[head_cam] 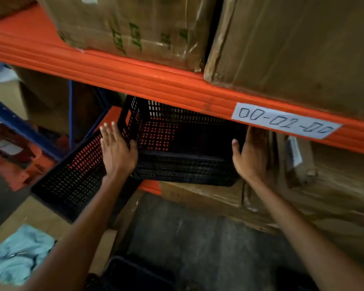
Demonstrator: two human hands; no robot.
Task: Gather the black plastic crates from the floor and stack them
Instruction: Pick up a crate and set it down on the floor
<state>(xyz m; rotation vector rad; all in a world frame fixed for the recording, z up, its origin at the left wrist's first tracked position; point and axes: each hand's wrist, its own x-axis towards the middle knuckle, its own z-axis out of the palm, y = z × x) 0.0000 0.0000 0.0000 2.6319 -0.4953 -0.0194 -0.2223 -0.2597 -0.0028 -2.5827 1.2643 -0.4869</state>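
We reach under an orange shelf beam (156,80) toward a black crate (183,148) that sits tucked beneath it, resting on a cardboard box (200,196) rather than on the floor; the crate's perforated walls let the orange of the rack show through. Our left hand (117,150) lies flat against the crate's left end wall, fingers spread and unclenched, the thumb hooked just over the rim; it presses rather than grips. Our right hand (250,156) stands palm-inward at the crate's right end, fingers extended and holding nothing; whether it touches the wall yet we cannot tell, since the spot is in shadow. We judge the two palms are set at opposite ends so the crate can be squeezed between them and drawn out from beneath the low beam, which leaves little room to lift. A second black crate (72,181) leans tilted just left of the first, partly behind our left forearm, its lower edge on a flat carton (38,217); a third dark crate (139,274), as far as we can make out, sits on the concrete floor (187,227) near the bottom edge of the view; no crate is nested in another that we can see, so we judge the stacking mostly still ahead. A pale blue cloth (17,255) lies on the carton at lower left; a handwritten label (286,120) reading 00-02-00 is stuck on the beam; large wrapped boxes (292,49) load the shelf above.
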